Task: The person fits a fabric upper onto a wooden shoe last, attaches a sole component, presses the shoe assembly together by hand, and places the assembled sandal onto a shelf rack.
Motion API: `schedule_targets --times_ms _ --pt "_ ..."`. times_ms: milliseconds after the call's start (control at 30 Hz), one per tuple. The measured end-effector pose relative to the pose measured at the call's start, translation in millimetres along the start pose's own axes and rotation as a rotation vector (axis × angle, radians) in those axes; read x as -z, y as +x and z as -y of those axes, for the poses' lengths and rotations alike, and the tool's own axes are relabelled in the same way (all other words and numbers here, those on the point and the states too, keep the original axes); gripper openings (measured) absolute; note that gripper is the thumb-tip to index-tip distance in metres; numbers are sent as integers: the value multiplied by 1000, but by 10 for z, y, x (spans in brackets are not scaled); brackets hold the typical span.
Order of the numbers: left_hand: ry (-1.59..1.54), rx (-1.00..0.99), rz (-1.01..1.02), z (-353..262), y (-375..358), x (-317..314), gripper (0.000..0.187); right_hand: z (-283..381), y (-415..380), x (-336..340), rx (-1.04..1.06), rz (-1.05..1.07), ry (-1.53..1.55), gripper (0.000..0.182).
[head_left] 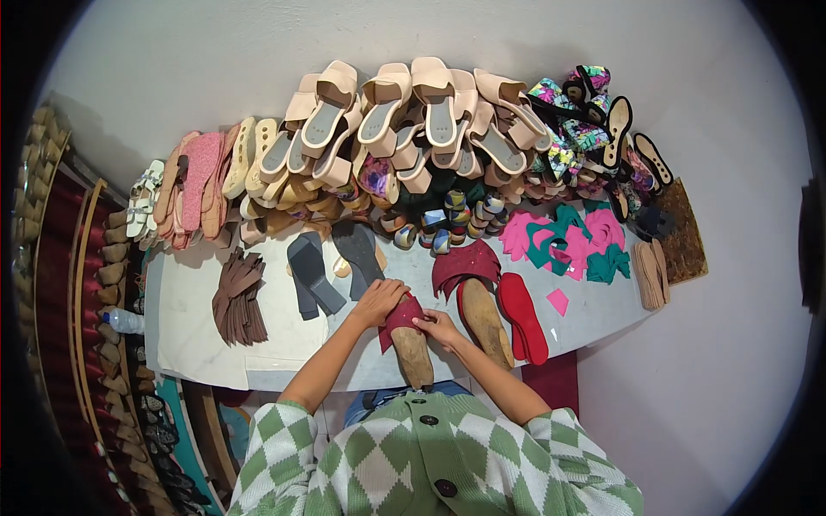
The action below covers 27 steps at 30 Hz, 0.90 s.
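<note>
Here, left hand (381,303) curled over the far end of a maroon upper (401,318), fingers gripping it; right hand (441,327) partly closed, thumb and fingers pinching the near right edge. The upper, thin sheet with small pale specks, lies across a tan, scuffed foot-shaped last (414,357), its rounded end pointing toward the wearer at the table edge. Just right, a second last (487,322), mottled, its far end beside a stack of maroon pieces (465,265) with ragged edges. Next to it, smooth red soles (522,318), overlapping. Left on the pale table (191,314): flat dark-grey pieces (314,268) and fanned brown strips (240,297). Farther right, crumpled pink and teal scraps (564,241). Along the wall, heaped block-heeled beige sandals (440,116), smooth-surfaced, open-toed.
</note>
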State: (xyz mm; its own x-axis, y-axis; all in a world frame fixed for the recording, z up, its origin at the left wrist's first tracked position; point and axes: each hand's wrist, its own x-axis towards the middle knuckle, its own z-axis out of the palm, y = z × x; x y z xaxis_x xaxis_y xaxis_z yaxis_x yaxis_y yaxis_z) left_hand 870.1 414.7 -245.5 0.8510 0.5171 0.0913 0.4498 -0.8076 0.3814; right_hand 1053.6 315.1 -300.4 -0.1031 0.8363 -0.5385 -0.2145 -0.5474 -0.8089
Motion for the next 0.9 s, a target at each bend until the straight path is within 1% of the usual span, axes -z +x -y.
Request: schedule_targets --times_ms 133,200,300,333,400,433,500,600,700,800,900 --pt "-20 -8 -73 10 -15 -47 72 59 -211 -155 31 -109 25 47" --pt "-32 3 -60 -4 -24 -18 65 51 -275 -238 29 -162 69 48" --pt "-15 22 4 -68 -17 101 61 158 -264 -255 -100 -225 -145 47" --pt "-1 25 35 -79 -14 125 61 182 -270 -266 -109 -213 -147 46" --pt "-16 10 -27 -51 -14 48 62 231 -269 -265 -121 -192 -152 44" --pt "-24 5 -60 -31 -15 6 63 207 -265 -250 -95 -177 -100 43" --pt "-9 -19 -63 10 -27 -24 64 99 -225 -216 -49 -141 0 43" --pt "-6 3 -43 -20 -65 57 61 41 -143 -152 9 -32 3 45" --pt "-41 39 -56 -11 -152 55 58 157 -99 -164 67 -6 -233 52" --pt "-45 28 -89 6 -150 27 58 422 -64 -129 -115 98 -385 52" --pt "-47 12 -105 11 -146 9 60 277 162 -33 67 182 -628 57"
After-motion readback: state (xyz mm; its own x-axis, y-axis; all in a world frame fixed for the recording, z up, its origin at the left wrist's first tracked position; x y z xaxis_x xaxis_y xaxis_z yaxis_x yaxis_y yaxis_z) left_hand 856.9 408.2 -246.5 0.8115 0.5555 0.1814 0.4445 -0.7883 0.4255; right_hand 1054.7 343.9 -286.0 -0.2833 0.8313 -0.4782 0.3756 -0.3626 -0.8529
